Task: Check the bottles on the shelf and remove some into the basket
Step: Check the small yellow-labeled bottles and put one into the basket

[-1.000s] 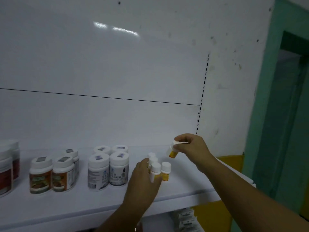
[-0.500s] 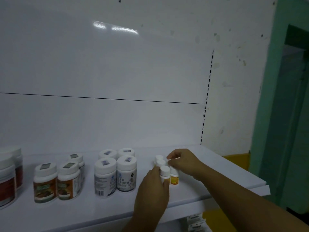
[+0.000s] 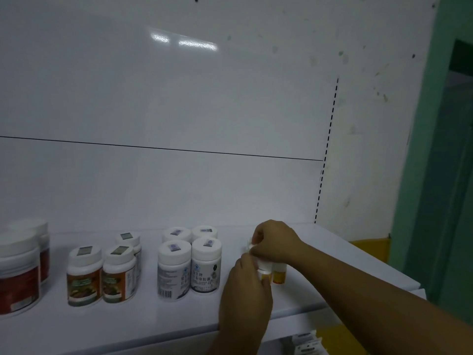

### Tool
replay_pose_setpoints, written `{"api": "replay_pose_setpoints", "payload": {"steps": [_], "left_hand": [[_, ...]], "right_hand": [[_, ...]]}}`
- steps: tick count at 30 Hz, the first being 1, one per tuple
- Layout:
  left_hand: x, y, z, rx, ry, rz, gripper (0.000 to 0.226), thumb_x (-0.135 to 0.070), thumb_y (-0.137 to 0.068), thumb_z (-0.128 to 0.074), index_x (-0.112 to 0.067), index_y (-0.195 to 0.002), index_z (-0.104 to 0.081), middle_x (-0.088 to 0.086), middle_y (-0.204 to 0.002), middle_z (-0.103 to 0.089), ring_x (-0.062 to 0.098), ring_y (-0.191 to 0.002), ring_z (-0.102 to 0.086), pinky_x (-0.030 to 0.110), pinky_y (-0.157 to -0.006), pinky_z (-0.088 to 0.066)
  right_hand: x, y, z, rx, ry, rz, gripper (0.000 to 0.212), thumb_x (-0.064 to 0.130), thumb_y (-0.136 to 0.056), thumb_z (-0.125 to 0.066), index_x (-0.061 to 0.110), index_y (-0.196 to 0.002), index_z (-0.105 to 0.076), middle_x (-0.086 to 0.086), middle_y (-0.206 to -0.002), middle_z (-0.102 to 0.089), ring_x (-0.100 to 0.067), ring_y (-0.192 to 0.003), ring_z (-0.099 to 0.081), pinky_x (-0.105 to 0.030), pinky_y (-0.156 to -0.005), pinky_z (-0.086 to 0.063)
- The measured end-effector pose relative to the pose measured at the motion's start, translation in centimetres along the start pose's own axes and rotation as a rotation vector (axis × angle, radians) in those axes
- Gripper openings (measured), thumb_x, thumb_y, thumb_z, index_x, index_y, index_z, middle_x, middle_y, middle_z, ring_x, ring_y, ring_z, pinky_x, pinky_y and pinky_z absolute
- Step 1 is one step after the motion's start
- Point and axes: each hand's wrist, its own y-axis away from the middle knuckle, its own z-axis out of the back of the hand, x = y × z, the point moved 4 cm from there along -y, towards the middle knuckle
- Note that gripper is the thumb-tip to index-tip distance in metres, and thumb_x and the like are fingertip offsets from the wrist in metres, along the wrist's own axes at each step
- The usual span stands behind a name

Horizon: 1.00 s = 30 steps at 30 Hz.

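Note:
Small white-capped bottles with yellow labels [image 3: 279, 275] stand grouped at the right of the white shelf [image 3: 332, 283]. My left hand [image 3: 245, 290] wraps one of them from the front, its yellow label [image 3: 265, 276] showing past my fingers. My right hand [image 3: 275, 240] rests on top of the group with its fingers closed on a white cap [image 3: 250, 244]. Most of the small bottles are hidden under both hands. No basket is in view.
Left of my hands stand several white jars with grey labels [image 3: 190, 262], then brown-labelled jars [image 3: 102, 275], and large red-labelled tubs [image 3: 18, 272] at the far left. White boxes [image 3: 304, 344] sit on a lower shelf. A green door frame [image 3: 422, 149] rises at right.
My right hand came down from above the shelf with a small bottle and now rests on the group. My left hand stays on the front bottle.

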Motion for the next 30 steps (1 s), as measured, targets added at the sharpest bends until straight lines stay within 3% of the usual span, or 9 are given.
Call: {"api": "replay_pose_setpoints", "payload": {"steps": [3,5,9,11,13,16,19,24,30], "left_hand": [[-0.5,0.5,0.5,-0.04,0.029,-0.047,0.015,-0.028,-0.088,-0.051,-0.021,-0.1,-0.044,-0.003,-0.096,-0.052,0.012,-0.093,-0.051,0.016,-0.077,-0.041],[-1.0,0.8,1.1,-0.07,0.059,-0.101,0.02,-0.024,-0.086,-0.052,-0.03,-0.079,-0.034,-0.007,-0.079,-0.043,0.009,-0.079,-0.046,0.013,-0.064,-0.035],[-1.6,1.6,1.3,0.0,0.155,-0.2,0.032,-0.026,-0.086,-0.053,-0.03,-0.064,-0.031,-0.008,-0.058,-0.038,0.008,-0.055,-0.039,0.015,-0.054,-0.031],[-1.9,2.1,2.2,-0.005,0.373,-0.068,0.031,-0.026,-0.091,-0.052,-0.021,-0.062,-0.043,-0.002,-0.053,-0.045,0.009,-0.051,-0.041,0.024,-0.052,-0.039],[-2.1,2.5,3.5,-0.041,0.804,0.276,0.037,-0.026,-0.097,-0.043,-0.009,-0.064,-0.051,0.009,-0.054,-0.05,0.018,-0.053,-0.048,0.029,-0.05,-0.047],[-3.3,3.3,3.7,0.236,1.342,0.671,0.053,-0.048,-0.095,-0.034,-0.003,-0.088,-0.06,0.017,-0.07,-0.067,0.03,-0.07,-0.062,0.036,-0.061,-0.052],[-4.2,3.8,4.4,0.375,1.556,0.674,0.044,-0.044,-0.091,-0.044,-0.004,-0.098,-0.062,0.017,-0.081,-0.074,0.028,-0.074,-0.071,0.036,-0.065,-0.057],[-4.0,4.8,4.8,0.354,1.609,0.678,0.028,-0.026,-0.088,-0.054,-0.003,-0.103,-0.06,0.02,-0.087,-0.074,0.027,-0.072,-0.073,0.033,-0.062,-0.06],[-3.6,5.4,3.8,0.351,1.589,0.659,0.044,-0.021,-0.068,-0.063,0.0,-0.106,-0.059,0.022,-0.092,-0.073,0.028,-0.077,-0.073,0.035,-0.067,-0.06]], "right_hand": [[0.5,0.6,2.3,-0.119,-0.123,0.059,0.013,0.025,-0.076,-0.071,0.018,-0.086,-0.067,0.007,-0.085,-0.06,-0.012,-0.083,-0.058,-0.018,-0.062,-0.043],[0.6,1.3,4.4,-0.176,-0.246,0.067,0.014,0.026,-0.076,-0.074,0.018,-0.084,-0.066,0.005,-0.084,-0.062,-0.013,-0.08,-0.06,-0.019,-0.064,-0.046],[0.8,3.9,7.1,-0.016,-0.653,0.042,0.021,0.021,-0.077,-0.075,0.006,-0.09,-0.068,-0.006,-0.084,-0.067,-0.013,-0.07,-0.063,-0.024,-0.067,-0.055],[0.8,5.2,8.0,0.051,-0.727,0.06,0.021,0.019,-0.08,-0.072,0.004,-0.094,-0.069,-0.009,-0.087,-0.069,-0.013,-0.07,-0.065,-0.023,-0.067,-0.057],[0.6,6.2,8.8,0.073,-0.776,0.079,0.017,0.018,-0.083,-0.069,0.006,-0.095,-0.071,-0.011,-0.09,-0.07,-0.014,-0.072,-0.066,-0.023,-0.069,-0.058],[0.2,7.6,9.2,0.14,-0.831,0.105,0.013,0.013,-0.086,-0.064,0.01,-0.096,-0.071,-0.01,-0.093,-0.071,-0.018,-0.078,-0.067,-0.027,-0.074,-0.058],[0.2,8.7,8.7,0.204,-0.811,0.145,0.014,0.008,-0.086,-0.063,0.01,-0.098,-0.07,-0.007,-0.095,-0.071,-0.02,-0.085,-0.068,-0.028,-0.077,-0.057],[0.1,9.8,8.3,0.223,-0.869,0.152,0.016,0.004,-0.087,-0.061,0.009,-0.099,-0.07,-0.006,-0.096,-0.072,-0.021,-0.088,-0.069,-0.03,-0.078,-0.058],[-0.5,11.0,7.6,0.208,-0.763,0.133,0.019,0.015,-0.088,-0.063,0.006,-0.104,-0.067,-0.012,-0.098,-0.071,-0.016,-0.078,-0.069,-0.025,-0.071,-0.058]]}}
